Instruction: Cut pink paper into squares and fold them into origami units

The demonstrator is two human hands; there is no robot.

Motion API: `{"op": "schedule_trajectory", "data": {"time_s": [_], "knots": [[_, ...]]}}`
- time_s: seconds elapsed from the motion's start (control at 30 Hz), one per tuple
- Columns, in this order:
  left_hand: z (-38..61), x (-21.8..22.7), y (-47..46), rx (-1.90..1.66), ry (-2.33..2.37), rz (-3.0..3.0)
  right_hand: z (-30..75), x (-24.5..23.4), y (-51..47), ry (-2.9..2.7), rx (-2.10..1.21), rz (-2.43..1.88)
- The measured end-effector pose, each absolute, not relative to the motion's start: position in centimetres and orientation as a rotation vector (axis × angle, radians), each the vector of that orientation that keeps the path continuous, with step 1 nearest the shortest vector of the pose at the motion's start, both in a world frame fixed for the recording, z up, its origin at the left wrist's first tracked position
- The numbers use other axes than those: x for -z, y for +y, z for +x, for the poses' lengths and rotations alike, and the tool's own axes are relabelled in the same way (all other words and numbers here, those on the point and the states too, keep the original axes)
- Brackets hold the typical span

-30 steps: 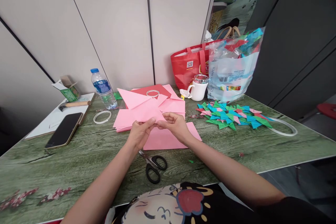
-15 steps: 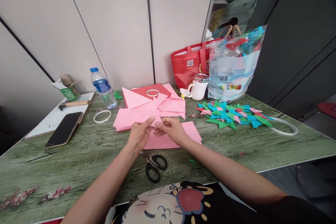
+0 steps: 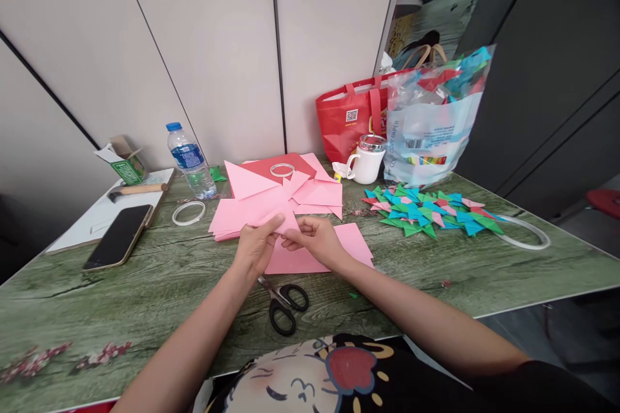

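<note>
My left hand (image 3: 256, 246) and my right hand (image 3: 314, 239) meet over the table's middle, both pinching a small folded piece of pink paper (image 3: 287, 222). The fingertips of the two hands almost touch. Under the hands lies a flat pink sheet (image 3: 351, 242). Behind them spreads a pile of pink sheets and folded pink triangles (image 3: 271, 197) with a red sheet (image 3: 285, 164) on top. Black-handled scissors (image 3: 283, 303) lie just in front of my left wrist.
A heap of folded blue, green and pink paper triangles (image 3: 426, 210) lies to the right, by a white tape ring (image 3: 526, 235). A white mug (image 3: 365, 164), red bag (image 3: 349, 116) and plastic bag (image 3: 431, 122) stand behind. A water bottle (image 3: 188, 161), phone (image 3: 119, 235), tape ring (image 3: 188, 213) and hammer (image 3: 138, 190) are to the left.
Both hands have lowered the pink piece slightly toward the table and folded it smaller. The large raised pink triangle seen a second ago is now down.
</note>
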State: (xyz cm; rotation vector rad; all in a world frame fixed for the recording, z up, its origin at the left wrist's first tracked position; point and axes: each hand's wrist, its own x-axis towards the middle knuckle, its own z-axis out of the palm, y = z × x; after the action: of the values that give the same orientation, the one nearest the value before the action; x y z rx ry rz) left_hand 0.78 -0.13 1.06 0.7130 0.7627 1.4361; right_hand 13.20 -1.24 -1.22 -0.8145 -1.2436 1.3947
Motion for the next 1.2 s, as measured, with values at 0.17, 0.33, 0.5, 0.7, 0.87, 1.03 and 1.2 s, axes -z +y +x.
{"op": "schedule_trajectory", "data": {"time_s": [0.17,0.33,0.5,0.7,0.87,1.03,1.2], "knots": [[0.2,-1.4,0.0,-1.305,0.663,0.88,13.7,0.8,-1.0,-1.218,-1.405,-0.789],[-0.4,-1.9,0.2,-1.24,0.661,0.989,13.9,0.2,-1.0,-1.208,-1.442,-0.768],[-0.3,-1.7,0.4,-1.321,0.721,0.95,14.0,0.2,-1.1,-1.226,-1.448,-0.749],[0.2,-1.6,0.1,-1.414,0.754,0.892,13.9,0.1,-1.3,-1.246,-1.438,-0.76],[0.4,-1.5,0.0,-1.441,0.73,0.902,13.8,0.1,-1.3,-1.242,-1.419,-0.771],[0.5,-1.3,0.0,-1.456,0.738,0.897,13.8,0.2,-1.2,-1.231,-1.422,-0.78],[0.6,-1.4,-0.1,-1.455,0.741,0.884,13.7,0.0,-1.3,-1.235,-1.421,-0.795]]}}
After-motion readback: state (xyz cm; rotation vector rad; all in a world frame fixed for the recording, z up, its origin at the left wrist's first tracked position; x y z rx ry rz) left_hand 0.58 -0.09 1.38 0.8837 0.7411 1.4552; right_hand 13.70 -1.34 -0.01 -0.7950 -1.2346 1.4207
